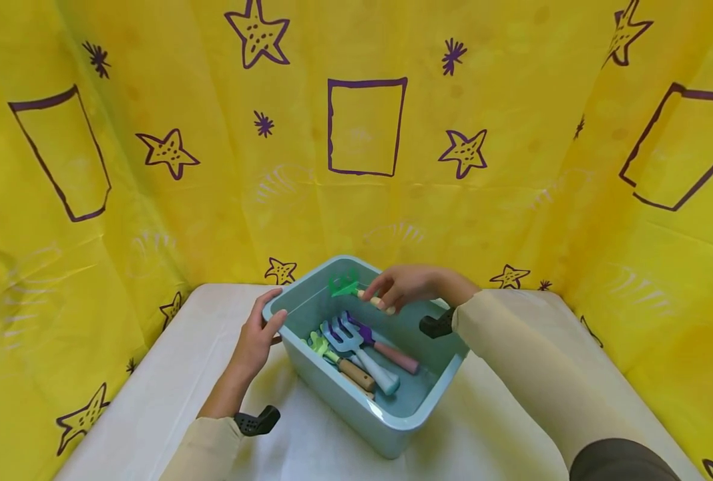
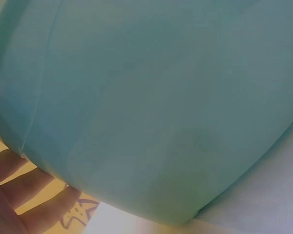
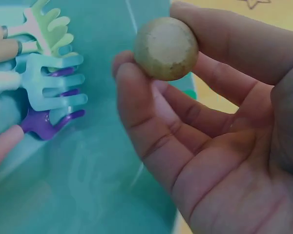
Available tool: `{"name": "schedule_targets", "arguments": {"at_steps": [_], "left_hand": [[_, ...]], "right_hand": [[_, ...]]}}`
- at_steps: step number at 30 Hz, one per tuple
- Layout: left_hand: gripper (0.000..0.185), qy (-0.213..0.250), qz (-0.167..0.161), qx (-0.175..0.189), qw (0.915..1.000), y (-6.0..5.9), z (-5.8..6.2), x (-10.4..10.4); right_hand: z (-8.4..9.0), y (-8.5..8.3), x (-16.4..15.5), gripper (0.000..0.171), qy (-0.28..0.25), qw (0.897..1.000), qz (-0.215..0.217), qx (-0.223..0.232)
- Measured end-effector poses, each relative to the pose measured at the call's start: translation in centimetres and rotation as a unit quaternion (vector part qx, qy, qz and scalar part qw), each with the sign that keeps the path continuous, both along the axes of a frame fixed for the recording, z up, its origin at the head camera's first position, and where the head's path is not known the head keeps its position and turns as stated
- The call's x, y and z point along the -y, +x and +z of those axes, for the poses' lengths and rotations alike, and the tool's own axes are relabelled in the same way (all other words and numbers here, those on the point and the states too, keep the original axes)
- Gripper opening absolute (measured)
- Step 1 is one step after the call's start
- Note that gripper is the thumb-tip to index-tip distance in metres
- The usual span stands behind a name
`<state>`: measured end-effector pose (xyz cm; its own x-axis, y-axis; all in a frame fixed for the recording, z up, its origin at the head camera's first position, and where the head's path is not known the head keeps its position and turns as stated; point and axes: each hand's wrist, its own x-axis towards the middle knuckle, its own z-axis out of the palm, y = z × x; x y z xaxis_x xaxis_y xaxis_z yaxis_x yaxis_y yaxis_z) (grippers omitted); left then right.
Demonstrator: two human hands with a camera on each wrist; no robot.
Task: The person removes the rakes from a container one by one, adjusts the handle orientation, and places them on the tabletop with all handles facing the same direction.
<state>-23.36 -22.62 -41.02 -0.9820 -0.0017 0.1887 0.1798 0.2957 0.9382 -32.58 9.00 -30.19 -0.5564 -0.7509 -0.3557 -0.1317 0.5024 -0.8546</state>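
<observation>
Head view, right hand point(image 1: 413, 286) pinching green rake point(image 1: 344, 286) over bin point(image 1: 356, 407)

No readable text, no labels (only doodles)

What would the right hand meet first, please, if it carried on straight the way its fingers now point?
Probably the bin's far rim: the right hand points leftward over it, holding the green rake by its wooden handle. Depth is hard to judge, so it might pass just above.
</observation>
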Motion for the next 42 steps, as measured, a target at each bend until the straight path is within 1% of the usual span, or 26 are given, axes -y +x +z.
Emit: {"name": "schedule_targets", "arguments": {"at_steps": [3, 6, 13, 17, 24, 30, 33, 39, 40, 42], "left_hand": [[0.051, -0.005, 0.000, 0.004, 1.0000, 0.1, 0.2, -0.1], [0.051, -0.003, -0.001, -0.003, 1.0000, 0.2, 0.3, -0.1], [0.050, 0.001, -0.007, -0.019, 0.9998, -0.2, -0.4, 0.2], [0.048, 0.002, -0.004, -0.025, 0.9997, -0.2, -0.5, 0.2], [0.049, 0.001, -0.007, -0.021, 0.9998, -0.1, -0.4, 0.2], [0.051, 0.001, -0.010, -0.020, 0.9997, -0.1, -0.2, 0.2], [0.051, -0.001, -0.012, -0.014, 0.9998, 0.2, 0.2, 0.0], [0.050, -0.006, -0.017, -0.012, 0.9998, 1.7, 2.4, -0.9], [0.050, -0.006, -0.017, -0.013, 0.9998, 1.8, 2.6, -1.0], [0.050, -0.005, -0.017, -0.012, 0.9998, 1.7, 2.5, -1.0]], "right_hand": [[0.5, 0.3, -0.9, 0.037, -0.002, 1.000, 0.002, -0.030], [1.0, 0.5, -1.8, 0.038, -0.008, 0.999, 0.000, -0.045], [1.8, 0.7, -4.3, 0.041, -0.045, 0.998, -0.017, -0.043], [1.8, 0.9, -5.8, 0.044, -0.058, 0.997, -0.027, -0.047], [1.5, 1.1, -8.7, 0.045, -0.069, 0.993, -0.070, -0.064], [1.0, 1.5, -11.1, 0.042, -0.070, 0.989, -0.107, -0.075], [0.6, 1.7, -12.3, 0.042, -0.074, 0.987, -0.128, -0.071], [-0.8, 2.2, -14.6, 0.045, -0.080, 0.982, -0.158, -0.064], [-1.1, 2.2, -15.0, 0.045, -0.081, 0.981, -0.163, -0.063], [-1.8, 2.3, -15.7, 0.046, -0.081, 0.979, -0.173, -0.064]]}}
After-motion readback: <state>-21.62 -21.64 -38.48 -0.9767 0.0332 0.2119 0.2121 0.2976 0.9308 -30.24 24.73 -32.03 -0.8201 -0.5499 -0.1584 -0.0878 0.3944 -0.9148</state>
